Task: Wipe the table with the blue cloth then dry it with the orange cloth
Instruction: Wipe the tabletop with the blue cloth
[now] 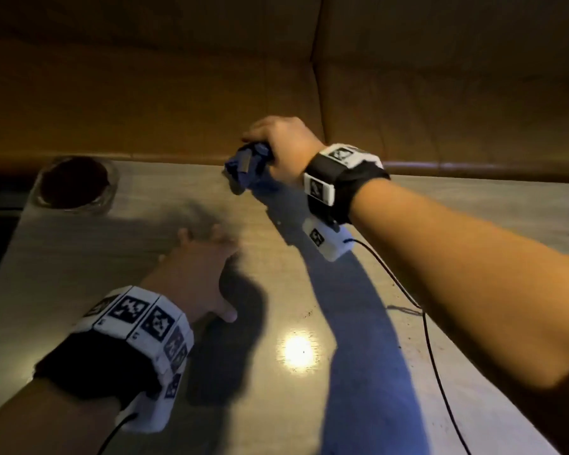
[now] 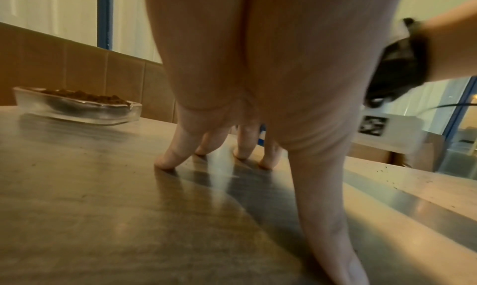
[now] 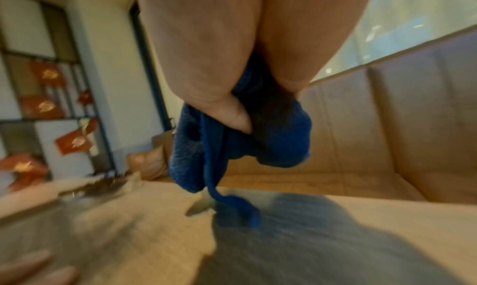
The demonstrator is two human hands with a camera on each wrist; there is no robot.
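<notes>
The blue cloth (image 1: 248, 169) is a bunched, nubbly wad, deep blue in the right wrist view, with one loose tail trailing down to brush the counter (image 1: 309, 372) near its far edge. My right hand (image 1: 276, 139) has its fingers curled round the top of the wad, the thumb (image 3: 237, 115) tucked into a fold, so most of the cloth hangs below my fist. My left hand (image 1: 201, 267) is spread, with its fingertips (image 2: 165, 162) and thumb propped on the counter nearer to me and to the left of the cloth; it holds nothing. The counter is pale and glossy, with a bright light spot reflected in it and dark specks scattered along its right side. At the far left corner sits a glass dish (image 1: 76, 183) with something brown in it; I cannot tell what. A brown padded bench back (image 1: 440, 93) runs behind the counter. The head view is dim and the right wrist view is smeared with blur, so the cloth's weave and edges are hard to read, and my fist hides how the cloth is folded inside it. The left wrist view shows only a sliver of blue between my fingers. A thin black cable (image 1: 431, 339) lies on the counter below my right forearm.
</notes>
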